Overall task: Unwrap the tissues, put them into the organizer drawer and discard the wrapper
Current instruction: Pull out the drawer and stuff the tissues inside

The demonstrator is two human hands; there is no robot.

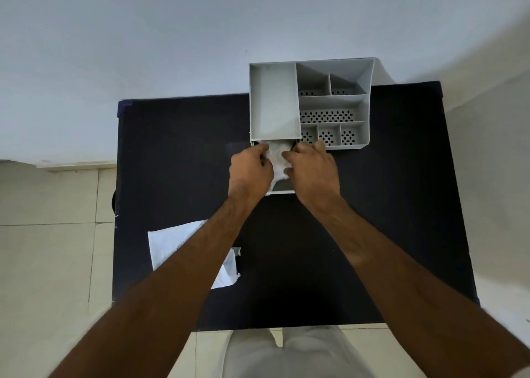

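Where the grey organizer (311, 102) stands at the far edge of the black table (372, 205), its drawer (282, 190) is pulled out toward the person, and a crumpled white wad of tissues (277, 157) sits in it. Both arms reach forward, knuckles up: the left hand (250, 171) and right hand (314, 171) flank the wad, fingers curled and gripping it from either side. Near the left forearm the flattened white wrapper (172, 243) lies on the table.
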